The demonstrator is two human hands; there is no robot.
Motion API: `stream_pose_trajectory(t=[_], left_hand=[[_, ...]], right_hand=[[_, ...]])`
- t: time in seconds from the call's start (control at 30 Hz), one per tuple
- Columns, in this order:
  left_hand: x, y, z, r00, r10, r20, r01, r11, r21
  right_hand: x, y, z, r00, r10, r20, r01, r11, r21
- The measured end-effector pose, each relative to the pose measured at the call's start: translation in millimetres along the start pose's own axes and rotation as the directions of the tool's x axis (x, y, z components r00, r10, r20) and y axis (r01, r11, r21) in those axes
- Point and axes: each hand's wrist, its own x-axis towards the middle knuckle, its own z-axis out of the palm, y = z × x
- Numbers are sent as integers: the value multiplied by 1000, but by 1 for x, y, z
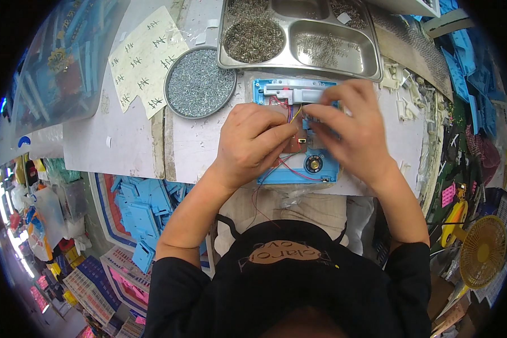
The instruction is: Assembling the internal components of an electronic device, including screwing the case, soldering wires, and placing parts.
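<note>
A light blue plastic housing (267, 178) lies on the table in front of me, with a brown circuit board (294, 147), a small round speaker (313, 164) and thin coloured wires inside. My left hand (252, 141) is closed over its left side, thumb and forefinger pinching wires near the middle. A yellow wire (297, 114) spans the gap between my two hands. Over the housing's right side is my right hand (352, 127), fingers bent and blurred, their tips close to the wire. Whether they grip it I cannot make out. Along the housing's top sits a grey-white plastic piece (307, 96).
A round dish of small silver screws (201, 82) stands left of the housing. Behind is a metal compartment tray (298, 69) of small metal parts. White plastic bits (405, 104) lie at right, marked paper (146, 62) at left. Blue plastic parts (143, 217) fill a box below left.
</note>
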Motion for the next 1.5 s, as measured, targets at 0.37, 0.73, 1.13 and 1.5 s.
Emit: stream_pose_trajectory(t=[0.37, 0.73, 1.13, 1.5], left_hand=[[-12, -5, -1, 994, -92, -65, 89, 995, -55], [-4, 8, -2, 842, -405, -356, 492, 848, 197], [33, 29, 14, 829, -537, 154, 555, 762, -334], [30, 25, 19, 756, -578, 306, 654, 682, -326]], right_hand=[[3, 6, 25, 997, -77, -24, 77, 997, 16], [-31, 11, 22, 960, 191, -202, -144, 963, 226], [-19, 5, 13, 958, 144, -247, -89, 971, 221], [-34, 11, 10, 969, 179, -172, -124, 949, 291]])
